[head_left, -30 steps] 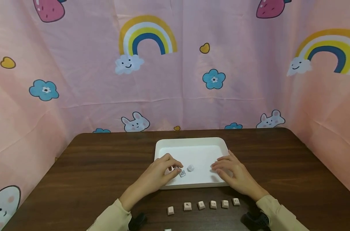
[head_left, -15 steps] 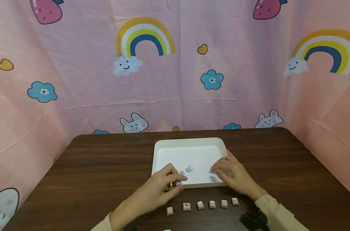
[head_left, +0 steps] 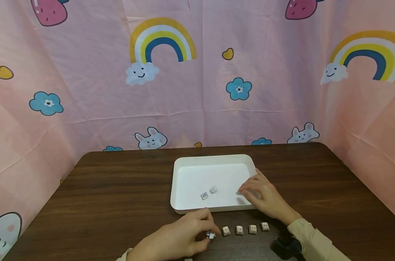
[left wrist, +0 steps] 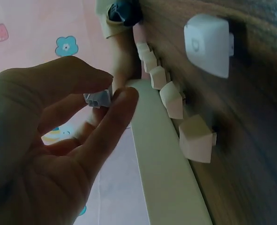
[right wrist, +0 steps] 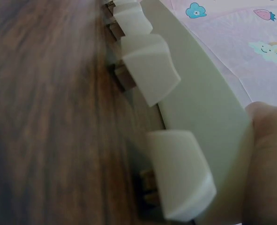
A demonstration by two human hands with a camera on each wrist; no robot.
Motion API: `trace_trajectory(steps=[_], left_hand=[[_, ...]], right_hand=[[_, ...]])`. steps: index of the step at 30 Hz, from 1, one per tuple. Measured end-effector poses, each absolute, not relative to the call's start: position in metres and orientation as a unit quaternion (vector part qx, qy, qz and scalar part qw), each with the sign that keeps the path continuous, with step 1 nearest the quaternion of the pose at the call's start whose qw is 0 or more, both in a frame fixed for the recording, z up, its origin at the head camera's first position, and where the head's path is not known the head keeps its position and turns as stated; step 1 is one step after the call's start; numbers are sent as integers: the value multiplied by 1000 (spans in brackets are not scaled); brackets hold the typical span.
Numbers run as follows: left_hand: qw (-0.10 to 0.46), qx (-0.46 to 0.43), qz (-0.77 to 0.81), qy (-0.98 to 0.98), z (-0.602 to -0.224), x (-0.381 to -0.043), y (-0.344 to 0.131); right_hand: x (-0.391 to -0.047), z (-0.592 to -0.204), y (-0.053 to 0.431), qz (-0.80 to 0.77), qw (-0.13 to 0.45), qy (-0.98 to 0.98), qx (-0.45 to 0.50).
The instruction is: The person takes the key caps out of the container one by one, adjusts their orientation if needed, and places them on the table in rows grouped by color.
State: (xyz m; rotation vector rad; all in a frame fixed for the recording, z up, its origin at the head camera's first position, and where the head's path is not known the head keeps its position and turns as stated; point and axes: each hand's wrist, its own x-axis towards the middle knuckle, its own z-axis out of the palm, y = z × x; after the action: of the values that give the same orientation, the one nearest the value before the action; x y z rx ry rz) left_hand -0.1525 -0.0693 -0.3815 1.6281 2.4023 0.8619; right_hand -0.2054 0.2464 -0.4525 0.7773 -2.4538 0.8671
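Note:
My left hand [head_left: 181,233] is just in front of the white tray [head_left: 230,207], above the row of keycaps on the table. Between thumb and finger it pinches a small whitish keycap [head_left: 211,235], and in the left wrist view the underside of this keycap [left wrist: 100,98] shows partly. At the tray's right side, my right hand [head_left: 264,195] rests over the rim with its fingers loosely bent over the tray floor; nothing is visibly held. Inside the tray lie a keycap with dark print [head_left: 204,195] and a translucent pale piece [head_left: 213,189].
Several pale keycaps stand in a row before the tray, among them one nearest my left hand [head_left: 225,231] and one at the right end [head_left: 265,226]. A nearer keycap [left wrist: 206,44] sits apart, closer to me. A printed curtain [head_left: 184,90] hangs behind the brown table [head_left: 125,188].
My left hand has come out of the tray toward me with a keycap and now covers the left part of the row. My right hand has stayed at the tray's right side.

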Motion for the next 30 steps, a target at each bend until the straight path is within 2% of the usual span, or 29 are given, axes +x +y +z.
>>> trace_trajectory(steps=[19,30], left_hand=[[169,520,222,808,-387,-147,-58],[145,565,157,797,-398,-142,-56]], right_hand=[[-206,-453,246,311,205,-887,273],[-206,-453,246,316,209,-882,280]])
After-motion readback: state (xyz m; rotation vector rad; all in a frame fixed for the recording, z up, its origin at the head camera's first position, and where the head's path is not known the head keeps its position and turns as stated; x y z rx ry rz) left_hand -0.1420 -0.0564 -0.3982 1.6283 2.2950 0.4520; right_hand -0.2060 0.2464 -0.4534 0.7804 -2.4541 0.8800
